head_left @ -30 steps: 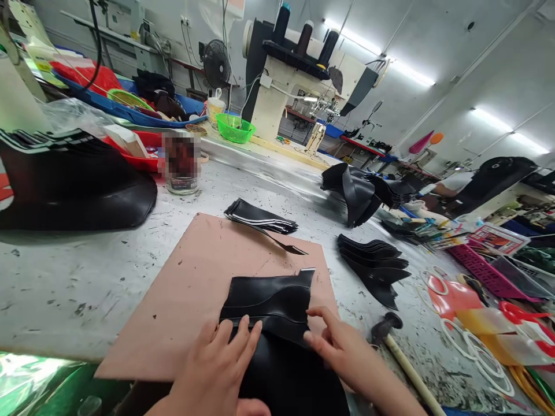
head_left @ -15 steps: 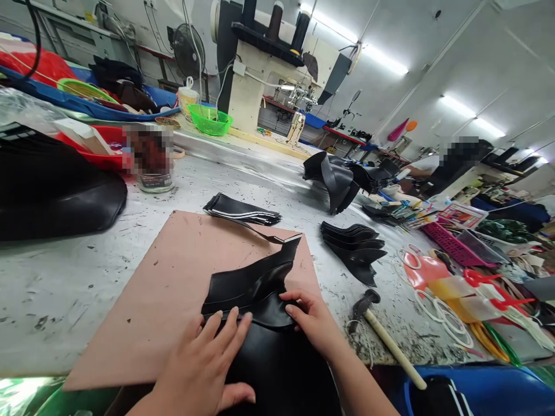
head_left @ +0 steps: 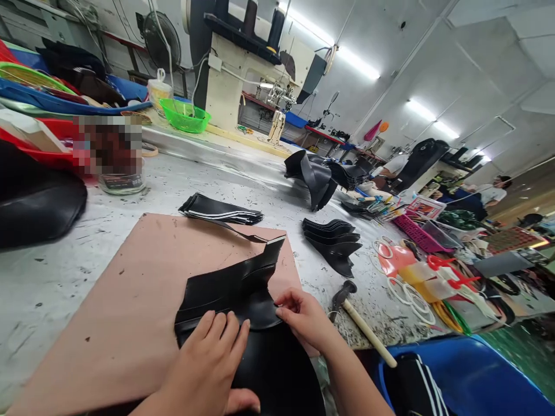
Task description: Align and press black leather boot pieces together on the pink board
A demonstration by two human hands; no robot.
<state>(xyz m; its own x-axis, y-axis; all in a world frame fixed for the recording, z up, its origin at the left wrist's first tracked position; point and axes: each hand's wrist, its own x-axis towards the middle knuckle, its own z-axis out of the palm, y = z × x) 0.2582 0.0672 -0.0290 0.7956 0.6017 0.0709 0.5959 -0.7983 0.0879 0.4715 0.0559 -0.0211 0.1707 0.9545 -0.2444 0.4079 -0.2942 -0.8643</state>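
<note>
At the left edge of the tabletop (head_left: pixel 50 271) sits a glossy black pile (head_left: pixel 41 199), with a glass jar (head_left: pixel 124 180) beyond it. Next comes a pinkish board (head_left: pixel 117 300), a bundle of black strips (head_left: pixel 219 209) with white edges across its far side. The left hand (head_left: pixel 212 355) lies with fingers extended, unclenched, their tips pressing the black panel (head_left: pixel 229 287), which rests over the board's near part, its far right corner raised. A rounded black piece (head_left: pixel 277 370) spreads below it. The right hand (head_left: pixel 306 318) pinches the panel's right edge between thumb and fingers. Farther right are stacked curved pieces (head_left: pixel 332 240), then a hammer (head_left: pixel 368 332), its handle overhanging the tabletop's edge near a blue bin (head_left: pixel 472 370).
</note>
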